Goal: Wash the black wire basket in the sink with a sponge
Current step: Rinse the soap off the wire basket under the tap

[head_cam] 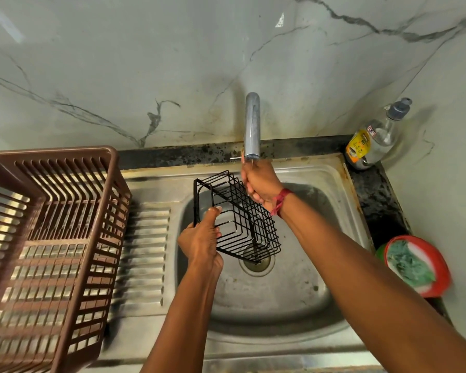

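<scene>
The black wire basket (240, 219) is gripped by the left hand (202, 238); the sponge (409, 265) is seen rightward, nearer the right hand (261, 184), whose grasp cannot be told, though wire is possibly touched.

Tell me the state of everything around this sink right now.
black wire basket: tilted over the sink, gripped by left hand.
tap: thin trickle running.
right hand: under the tap, grip unclear.
sponge: lying in red dish, untouched.
soap bottle: upright, capped.
brown crate: upright, left of the sink.
</scene>
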A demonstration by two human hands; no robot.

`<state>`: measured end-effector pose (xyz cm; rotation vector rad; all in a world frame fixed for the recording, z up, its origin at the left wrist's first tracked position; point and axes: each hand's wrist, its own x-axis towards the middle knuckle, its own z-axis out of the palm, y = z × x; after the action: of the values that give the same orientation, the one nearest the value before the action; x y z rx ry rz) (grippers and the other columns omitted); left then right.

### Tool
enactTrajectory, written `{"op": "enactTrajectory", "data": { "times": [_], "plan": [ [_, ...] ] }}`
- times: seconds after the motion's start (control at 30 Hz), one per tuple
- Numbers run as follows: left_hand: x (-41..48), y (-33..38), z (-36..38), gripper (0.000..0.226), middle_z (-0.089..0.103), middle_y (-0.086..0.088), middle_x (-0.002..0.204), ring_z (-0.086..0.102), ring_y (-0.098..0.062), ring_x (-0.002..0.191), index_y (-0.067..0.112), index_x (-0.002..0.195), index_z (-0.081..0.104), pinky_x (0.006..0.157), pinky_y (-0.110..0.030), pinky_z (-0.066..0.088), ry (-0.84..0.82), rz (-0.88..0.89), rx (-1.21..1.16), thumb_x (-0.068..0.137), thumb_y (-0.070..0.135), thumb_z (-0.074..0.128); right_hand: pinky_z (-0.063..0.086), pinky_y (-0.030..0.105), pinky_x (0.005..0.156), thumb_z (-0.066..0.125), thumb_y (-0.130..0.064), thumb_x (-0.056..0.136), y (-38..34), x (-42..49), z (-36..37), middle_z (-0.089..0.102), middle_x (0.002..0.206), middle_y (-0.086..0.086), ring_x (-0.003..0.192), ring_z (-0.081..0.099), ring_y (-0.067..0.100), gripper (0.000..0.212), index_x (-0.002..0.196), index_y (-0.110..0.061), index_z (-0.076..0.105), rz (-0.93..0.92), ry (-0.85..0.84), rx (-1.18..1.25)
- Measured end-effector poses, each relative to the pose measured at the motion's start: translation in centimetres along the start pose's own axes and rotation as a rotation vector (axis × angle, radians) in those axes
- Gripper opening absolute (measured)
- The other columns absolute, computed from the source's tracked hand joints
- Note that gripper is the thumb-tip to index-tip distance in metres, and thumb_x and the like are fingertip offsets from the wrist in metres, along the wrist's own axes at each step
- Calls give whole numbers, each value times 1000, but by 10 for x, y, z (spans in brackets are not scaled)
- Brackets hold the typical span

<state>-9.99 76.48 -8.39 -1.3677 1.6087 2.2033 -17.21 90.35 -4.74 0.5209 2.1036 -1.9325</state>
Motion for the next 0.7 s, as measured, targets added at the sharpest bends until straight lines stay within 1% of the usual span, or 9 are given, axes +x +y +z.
{"op": "enactTrajectory", "data": {
  "times": [0.07, 0.13, 0.2, 0.27, 0.33, 0.43, 0.53, 0.6, 0.7],
  "plan": [
    [-1, 0, 0, 28, 61, -3, 58, 51, -18, 54, 5, 84, 72, 71, -41, 54, 1, -5, 3, 67, 13, 93, 23, 17, 29, 27, -33, 103, 3, 3, 1, 35, 37, -7, 27, 28, 7, 52, 58, -13, 42, 16, -22, 137],
    [-2, 1, -2, 28, 60, -4, 59, 51, -18, 55, 6, 83, 71, 69, -41, 54, -10, -9, 0, 67, 12, 93, 25, 17, 33, 22, -32, 101, 9, 5, -1, 36, 43, -7, 33, 30, 9, 51, 57, -13, 39, -6, -157, 360],
    [-2, 1, -3, 27, 59, -2, 57, 50, -17, 53, 6, 82, 71, 65, -38, 53, -13, -10, -7, 68, 12, 93, 34, 21, 42, 29, -30, 97, 13, 5, -6, 47, 53, -1, 45, 44, 14, 46, 60, -13, 50, 0, -285, 491],
    [-1, 1, -3, 28, 58, -2, 57, 50, -16, 52, 6, 83, 70, 66, -38, 52, -15, -11, -9, 67, 12, 93, 51, 29, 58, 38, -25, 98, 13, 4, -11, 64, 70, 6, 64, 62, 20, 38, 79, -8, 66, 8, -358, 479],
    [0, 1, -3, 30, 58, -2, 57, 50, -16, 52, 4, 85, 71, 65, -37, 53, -14, -13, 1, 67, 12, 93, 58, 35, 73, 53, -13, 95, 12, 5, -13, 70, 88, 16, 81, 69, 26, 20, 102, 0, 67, -11, -327, 387],
    [2, 0, -4, 33, 60, -2, 59, 50, -15, 52, 3, 90, 73, 68, -37, 53, -12, -1, 23, 67, 14, 94, 58, 32, 69, 70, 7, 78, 9, 4, -11, 71, 94, 21, 75, 71, 25, 18, 95, 6, 67, -88, -148, 268],
    [3, 0, -4, 29, 61, -1, 59, 49, -13, 49, 4, 87, 73, 68, -38, 52, -41, 36, 98, 69, 14, 93, 56, 24, 61, 81, -3, 70, 3, 2, -14, 72, 76, 7, 64, 68, 13, 24, 88, 7, 69, -186, -12, 81],
    [4, 1, -7, 27, 61, -3, 60, 51, -16, 51, 5, 81, 71, 68, -39, 52, -77, 63, 164, 69, 14, 94, 54, 23, 61, 79, -18, 77, -6, 0, -16, 70, 69, 3, 61, 66, 10, 24, 87, 2, 71, -223, 43, -146],
    [4, 4, -10, 37, 62, -7, 66, 53, -19, 54, -1, 84, 73, 64, -37, 51, -165, 125, 294, 63, 19, 96, 51, 23, 75, 64, -31, 91, -12, 1, -17, 72, 88, 0, 81, 64, 12, 24, 100, -11, 73, -306, -10, -552]
  ]
}}
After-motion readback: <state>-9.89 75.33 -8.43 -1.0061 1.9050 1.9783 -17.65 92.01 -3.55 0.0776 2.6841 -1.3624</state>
